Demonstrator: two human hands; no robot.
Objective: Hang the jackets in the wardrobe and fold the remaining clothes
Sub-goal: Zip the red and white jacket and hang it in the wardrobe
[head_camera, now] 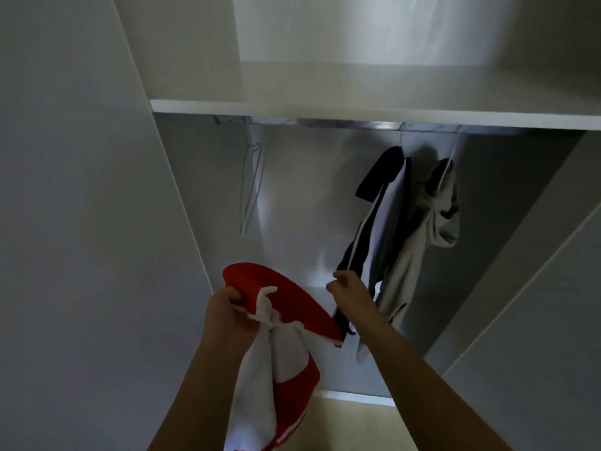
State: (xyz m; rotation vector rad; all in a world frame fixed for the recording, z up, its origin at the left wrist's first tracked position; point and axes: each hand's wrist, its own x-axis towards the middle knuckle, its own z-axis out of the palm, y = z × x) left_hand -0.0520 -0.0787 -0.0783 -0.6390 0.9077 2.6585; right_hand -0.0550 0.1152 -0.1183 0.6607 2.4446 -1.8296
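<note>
Slippage is my first worry: my left hand [227,304] grips the red-and-white jacket [302,317] at its collar, bunched round a white hanger [266,291], low in front of the wardrobe and well below the rail [325,122]. Lifted like that, I judge a shoulder could slide off the hanger. My right hand [346,284] pinches the lower edge of the dark-and-white jacket [380,216] hanging on the rail, just beside a grey garment [435,219]; a hard tug might drag either off. Empty wire hangers [252,187] hang to the left. I can read no writing; the white marks near the red hem are too blurred.
</note>
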